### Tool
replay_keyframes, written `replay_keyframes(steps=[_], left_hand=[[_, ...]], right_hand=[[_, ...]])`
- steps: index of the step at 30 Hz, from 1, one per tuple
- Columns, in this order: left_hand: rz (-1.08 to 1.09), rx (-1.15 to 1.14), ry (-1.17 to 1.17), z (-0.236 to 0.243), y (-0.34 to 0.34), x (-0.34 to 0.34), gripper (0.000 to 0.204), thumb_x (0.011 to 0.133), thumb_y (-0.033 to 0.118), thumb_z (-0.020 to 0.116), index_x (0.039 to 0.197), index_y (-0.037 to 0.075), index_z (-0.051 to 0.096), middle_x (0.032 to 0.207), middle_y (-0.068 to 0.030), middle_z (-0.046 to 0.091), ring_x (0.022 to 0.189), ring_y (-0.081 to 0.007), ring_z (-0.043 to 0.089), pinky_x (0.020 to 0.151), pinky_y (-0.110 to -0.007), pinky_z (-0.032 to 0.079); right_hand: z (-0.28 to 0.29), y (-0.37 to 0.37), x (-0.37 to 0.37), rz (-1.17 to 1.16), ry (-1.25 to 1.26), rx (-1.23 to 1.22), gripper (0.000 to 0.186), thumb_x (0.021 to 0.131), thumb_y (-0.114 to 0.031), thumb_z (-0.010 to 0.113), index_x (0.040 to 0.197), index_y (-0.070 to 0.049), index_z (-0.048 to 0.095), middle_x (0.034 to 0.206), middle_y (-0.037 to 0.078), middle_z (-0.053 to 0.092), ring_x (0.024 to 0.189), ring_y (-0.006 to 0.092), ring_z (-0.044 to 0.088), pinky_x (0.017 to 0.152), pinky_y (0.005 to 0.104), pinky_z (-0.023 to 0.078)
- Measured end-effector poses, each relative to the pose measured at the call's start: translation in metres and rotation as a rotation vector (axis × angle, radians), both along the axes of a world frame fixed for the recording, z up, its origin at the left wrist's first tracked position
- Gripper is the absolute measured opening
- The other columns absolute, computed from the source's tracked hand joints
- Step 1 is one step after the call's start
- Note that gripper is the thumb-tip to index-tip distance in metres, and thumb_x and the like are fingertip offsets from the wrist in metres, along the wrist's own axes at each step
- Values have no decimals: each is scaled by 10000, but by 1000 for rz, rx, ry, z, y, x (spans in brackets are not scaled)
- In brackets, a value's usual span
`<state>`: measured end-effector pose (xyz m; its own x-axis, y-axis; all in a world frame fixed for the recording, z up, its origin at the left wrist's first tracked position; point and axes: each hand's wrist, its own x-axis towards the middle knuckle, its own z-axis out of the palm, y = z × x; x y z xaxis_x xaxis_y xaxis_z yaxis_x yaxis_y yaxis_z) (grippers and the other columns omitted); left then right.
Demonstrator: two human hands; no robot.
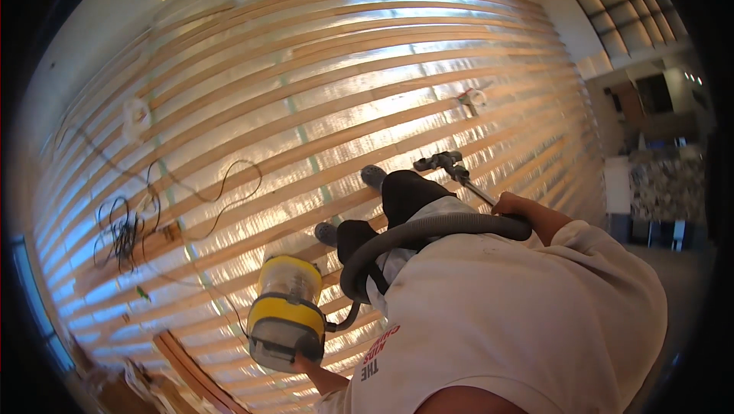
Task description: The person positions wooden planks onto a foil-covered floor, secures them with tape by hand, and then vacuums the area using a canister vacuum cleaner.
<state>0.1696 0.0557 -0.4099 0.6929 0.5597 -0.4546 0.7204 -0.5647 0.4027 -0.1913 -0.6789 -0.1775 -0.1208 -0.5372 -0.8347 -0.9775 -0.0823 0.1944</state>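
In my right hand [517, 206], closed round it, is the metal wand [482, 194] of a vacuum cleaner. Its dark floor nozzle [440, 162] rests over the slatted floor ahead of my feet. A thick grey hose [440, 225] loops across my waist and runs down toward the yellow, grey and clear vacuum canister [287, 311] on my left. My left hand [307, 364] is at the near end of the canister and appears to grip it; its fingers are partly hidden.
Parallel wooden battens [336, 108] cross a shiny foil floor. Tangled black cable [122, 230] lies at the left, trailing toward the canister. Loose planks [195, 372] lie at lower left. A white roll [138, 120] sits farther off, and a small tool [470, 100] lies beyond the nozzle.
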Motion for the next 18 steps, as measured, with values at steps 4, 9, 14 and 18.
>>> replay_keyframes(steps=[4,9,14,18], left_hand=[[-35,-11,7,-6,0,1,581,759,205,745,1206,-117,560,1115,-273,655,893,-395,651,840,-479,532],[-114,-16,-31,-4,-66,3,563,753,205,752,1178,-121,580,1102,-276,658,884,-394,653,837,-475,533],[-208,108,25,27,-185,15,488,735,198,772,1069,-128,633,1037,-281,673,852,-390,657,805,-476,539],[-227,-155,-58,36,-252,39,483,724,199,768,1073,-109,640,1049,-262,671,849,-375,651,786,-481,532]], right_hand=[[9,48,-1,23,102,16,502,717,-339,725,969,93,691,978,282,686,921,341,696,713,411,533],[0,51,-29,44,36,167,492,699,-322,749,938,105,694,935,260,701,884,340,699,704,394,538],[-22,41,-38,-431,-91,94,380,739,-207,770,879,135,681,724,201,683,651,264,680,580,399,542],[-22,6,-31,-643,-160,95,315,756,-132,761,870,146,668,702,186,668,623,252,671,531,402,536]])
